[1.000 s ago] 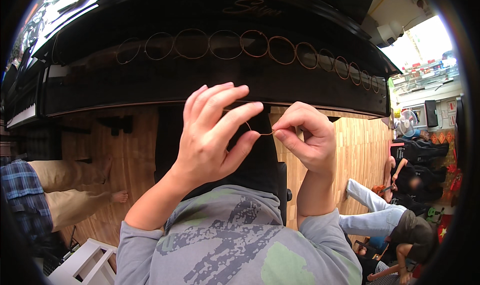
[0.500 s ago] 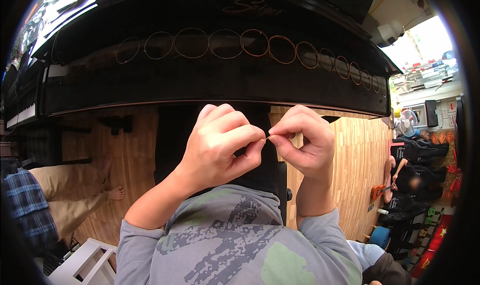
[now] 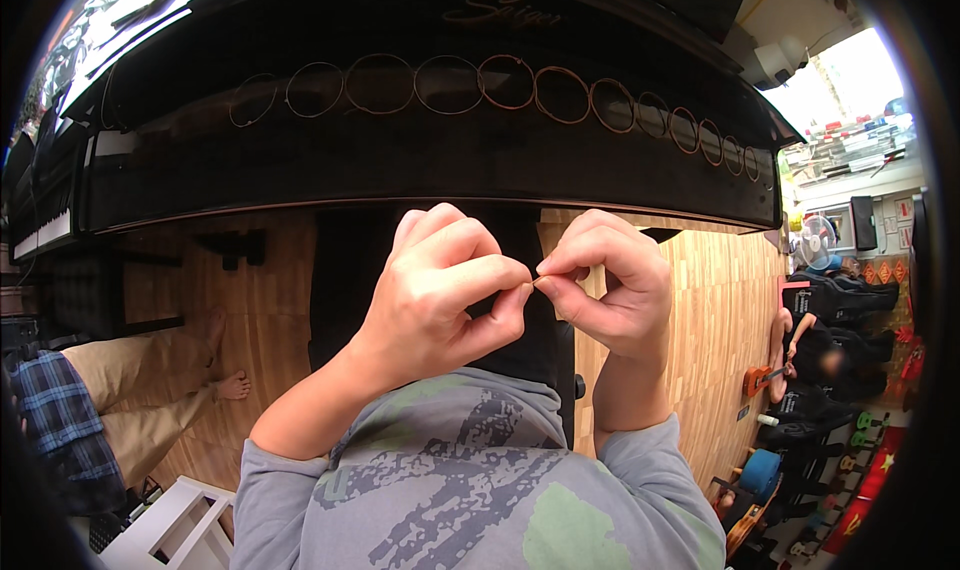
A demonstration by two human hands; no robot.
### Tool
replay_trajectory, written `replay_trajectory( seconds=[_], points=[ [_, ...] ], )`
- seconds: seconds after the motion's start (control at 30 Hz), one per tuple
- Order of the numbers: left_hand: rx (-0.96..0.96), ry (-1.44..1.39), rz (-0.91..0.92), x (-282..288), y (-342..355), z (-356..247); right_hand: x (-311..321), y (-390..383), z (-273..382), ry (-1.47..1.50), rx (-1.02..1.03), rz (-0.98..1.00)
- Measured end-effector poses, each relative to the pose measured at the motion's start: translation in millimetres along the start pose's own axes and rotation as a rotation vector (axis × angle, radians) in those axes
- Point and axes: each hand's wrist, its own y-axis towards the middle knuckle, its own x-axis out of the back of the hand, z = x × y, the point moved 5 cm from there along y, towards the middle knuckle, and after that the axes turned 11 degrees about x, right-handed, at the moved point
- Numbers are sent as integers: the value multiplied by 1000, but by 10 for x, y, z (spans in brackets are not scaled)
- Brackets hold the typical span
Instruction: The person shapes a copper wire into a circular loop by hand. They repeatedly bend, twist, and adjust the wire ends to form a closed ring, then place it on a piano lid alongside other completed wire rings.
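Observation:
In front of my chest, my left hand (image 3: 440, 285) pinches one part of a thin copper-coloured wire or string (image 3: 537, 280) between thumb and index finger. My right hand (image 3: 612, 282) grips it the same way, with the fingertips of both hands nearly touching. Only a tiny length shows between them; the rest is hidden. Beyond the hands, a row of coiled strings lies along the closed black piano lid (image 3: 400, 170). Some are silvery, like the large coil (image 3: 379, 114) left of the middle, others copper-coloured, like the coil (image 3: 565, 123) right of it.
A person in tan trousers (image 3: 160, 410) is at the left, close to a white slatted piece of furniture (image 3: 180, 525). Wooden flooring (image 3: 700, 300) shows at the right. Farther right are a seated person with a small orange guitar (image 3: 757, 380), a fan (image 3: 817, 240) and a blue round stool (image 3: 760, 473).
Both hands keep their pinch on the string, almost without moving. At the lower right, a person in light blue and dark clothes has left the view, and a brown guitar now shows there.

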Motion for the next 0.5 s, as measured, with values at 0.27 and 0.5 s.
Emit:
replay_trajectory(
  seconds=[0.27,0.5],
  points=[
    [71,-115,53,-34,9,19,26,16,35,-54,23,-13],
    [245,-386,156,-98,13,86,31,27,66,-162,60,-48]
  ],
)
